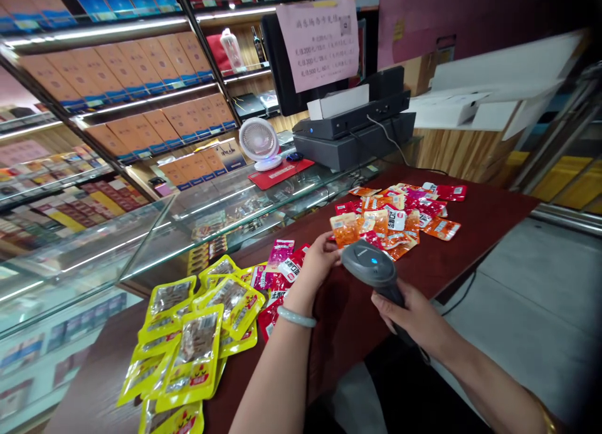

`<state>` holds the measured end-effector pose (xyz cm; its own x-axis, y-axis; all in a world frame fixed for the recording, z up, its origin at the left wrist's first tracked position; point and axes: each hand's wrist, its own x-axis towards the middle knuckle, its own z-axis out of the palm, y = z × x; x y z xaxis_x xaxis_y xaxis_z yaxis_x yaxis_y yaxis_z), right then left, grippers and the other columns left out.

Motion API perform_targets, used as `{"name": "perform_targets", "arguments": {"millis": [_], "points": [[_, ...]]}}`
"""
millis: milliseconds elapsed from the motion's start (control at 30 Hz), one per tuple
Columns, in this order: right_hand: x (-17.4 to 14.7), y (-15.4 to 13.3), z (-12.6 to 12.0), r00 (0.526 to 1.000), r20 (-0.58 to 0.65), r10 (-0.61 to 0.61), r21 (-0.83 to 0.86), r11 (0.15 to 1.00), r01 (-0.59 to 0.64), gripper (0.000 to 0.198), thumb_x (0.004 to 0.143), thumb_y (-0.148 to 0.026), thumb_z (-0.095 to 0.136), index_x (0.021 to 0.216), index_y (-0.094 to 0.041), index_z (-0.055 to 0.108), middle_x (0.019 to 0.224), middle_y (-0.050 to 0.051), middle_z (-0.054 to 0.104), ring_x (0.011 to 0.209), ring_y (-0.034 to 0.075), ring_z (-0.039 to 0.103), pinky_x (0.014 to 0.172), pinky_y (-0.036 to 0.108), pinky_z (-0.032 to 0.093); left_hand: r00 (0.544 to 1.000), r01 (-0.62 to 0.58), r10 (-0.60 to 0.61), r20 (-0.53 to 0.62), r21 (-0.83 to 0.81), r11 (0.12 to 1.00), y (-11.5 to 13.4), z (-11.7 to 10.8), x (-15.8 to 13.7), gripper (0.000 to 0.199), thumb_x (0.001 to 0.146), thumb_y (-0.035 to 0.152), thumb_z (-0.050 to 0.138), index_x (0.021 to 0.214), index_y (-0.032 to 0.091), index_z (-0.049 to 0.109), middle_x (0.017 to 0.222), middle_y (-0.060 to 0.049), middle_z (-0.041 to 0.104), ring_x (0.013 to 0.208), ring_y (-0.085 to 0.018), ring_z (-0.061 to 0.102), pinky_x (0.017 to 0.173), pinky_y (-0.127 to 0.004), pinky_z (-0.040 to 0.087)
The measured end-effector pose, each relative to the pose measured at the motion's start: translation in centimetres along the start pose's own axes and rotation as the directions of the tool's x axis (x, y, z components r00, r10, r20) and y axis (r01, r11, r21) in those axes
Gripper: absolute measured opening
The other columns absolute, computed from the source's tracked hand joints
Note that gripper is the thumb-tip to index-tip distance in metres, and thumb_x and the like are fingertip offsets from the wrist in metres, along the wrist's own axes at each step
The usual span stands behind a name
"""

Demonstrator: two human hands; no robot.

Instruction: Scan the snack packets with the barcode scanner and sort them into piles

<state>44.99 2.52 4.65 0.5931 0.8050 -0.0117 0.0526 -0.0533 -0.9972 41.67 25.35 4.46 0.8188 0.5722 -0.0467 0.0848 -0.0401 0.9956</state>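
In my right hand (414, 315) is a dark grey handheld barcode scanner (369, 263) with a small blue light; my fingers wrap round its handle. The scanner's head points left, close to my left hand (323, 257). That hand, below a pale bangle, pinches the edge of a small orange snack packet (345, 228) at the near side of a pile of red, pink and orange packets (395, 221). The scanner partly hides the fingertips. More red and pink packets (282, 268) lie beyond my left forearm, beside a heap of yellow snack pouches (200, 340).
The packets lie on a dark red-brown tabletop (343, 321) against a glass display counter (211, 217). On the counter stand a small white fan (259, 142), a black cash drawer unit (352, 136) and a monitor with a pink notice (320, 45). Boxed goods fill the shelves (122, 70) behind.
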Motion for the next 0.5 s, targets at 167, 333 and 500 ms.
{"name": "perform_targets", "arguments": {"millis": [167,333,500], "points": [[0.1,-0.1,0.1,1.0,0.009,-0.007,-0.027,1.0,0.007,0.035,0.091,-0.053,0.065,0.096,-0.02,0.056,0.057,-0.007,0.049,0.051,0.012,0.044,0.049,0.024,0.037,0.978,-0.123,0.198,-0.073,0.566,0.815,2.0,-3.8,-0.7,0.047,0.07,0.019,0.082,0.116,0.021,0.072,0.115,-0.013,0.072,0.113,-0.029,0.064,0.104,-0.041,0.046],[0.3,-0.2,0.4,0.999,0.047,0.015,-0.011,1.0,-0.015,0.036,0.091,-0.054,0.064,0.098,-0.019,0.055,0.058,-0.008,0.047,0.048,0.011,0.044,0.048,0.024,0.036,0.977,0.184,0.069,-0.2,0.965,0.189,3.5,-7.6,-2.2,0.048,0.071,0.043,0.081,0.11,0.017,0.071,0.127,-0.022,0.064,0.125,-0.04,0.054,0.102,-0.048,0.041],[0.7,0.3,0.5,0.998,0.057,-0.013,-0.004,1.0,0.013,0.039,0.091,-0.055,0.065,0.1,-0.019,0.055,0.06,-0.009,0.047,0.049,0.01,0.042,0.049,0.023,0.036,0.976,0.215,0.024,-0.217,0.975,0.058,3.3,-7.2,-1.9,0.058,0.071,0.055,0.078,0.113,0.018,0.064,0.13,-0.02,0.062,0.126,-0.037,0.053,0.099,-0.042,0.041]]}}
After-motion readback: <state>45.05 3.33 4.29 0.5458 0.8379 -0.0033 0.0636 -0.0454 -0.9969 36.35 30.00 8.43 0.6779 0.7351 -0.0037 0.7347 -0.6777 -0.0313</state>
